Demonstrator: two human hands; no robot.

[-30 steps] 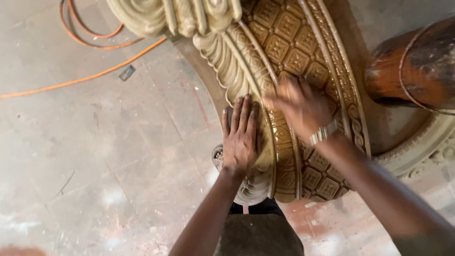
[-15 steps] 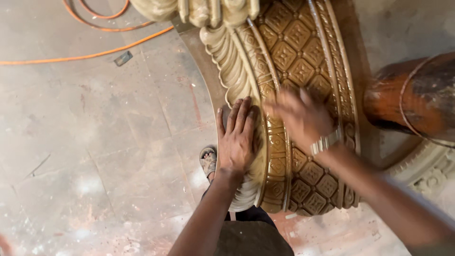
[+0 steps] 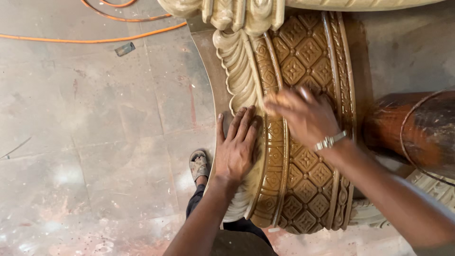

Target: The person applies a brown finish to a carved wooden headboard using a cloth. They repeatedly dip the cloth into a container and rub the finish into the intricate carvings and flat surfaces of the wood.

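Left hand lies flat with fingers spread and right hand, blurred and holding nothing I can make out, rubs the carved ornamental moulding; hard pressure could chip its leaf edge.

I see my left hand pressed flat on the curved, ochre-glazed carved moulding, fingers spread. Just right of it, my right hand, blurred, touches the diamond-patterned band, a metal bracelet at its wrist.
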